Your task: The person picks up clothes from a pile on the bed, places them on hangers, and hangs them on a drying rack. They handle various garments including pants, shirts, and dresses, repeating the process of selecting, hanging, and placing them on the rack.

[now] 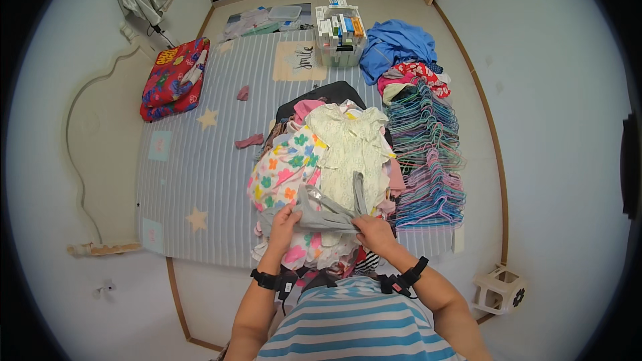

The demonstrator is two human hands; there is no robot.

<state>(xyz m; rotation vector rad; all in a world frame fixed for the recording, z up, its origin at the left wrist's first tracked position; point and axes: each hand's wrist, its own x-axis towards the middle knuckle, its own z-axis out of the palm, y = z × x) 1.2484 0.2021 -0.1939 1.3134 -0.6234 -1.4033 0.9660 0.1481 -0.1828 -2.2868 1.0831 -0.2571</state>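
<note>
A thin grey garment [326, 218] is stretched between my hands over a heap of clothes; its exact kind I cannot make out. My left hand [285, 222] pinches its left part, and my right hand [374, 232] grips the right part, where a strap-like strip stands up. Beneath it lies a cream lace top [348, 150] with short sleeves. To its left is a white garment with bright flower prints [284, 170]. More clothes stick out around the heap's edges, mostly covered.
Rows of coloured hangers [428, 160] lie right of the heap, blue cloth [401, 43] behind them. A clear bin of boxes [341, 57] stands at the far side. A red folded blanket [175, 80] lies far left on the striped bed [194, 187]. A stool [498, 291] is lower right.
</note>
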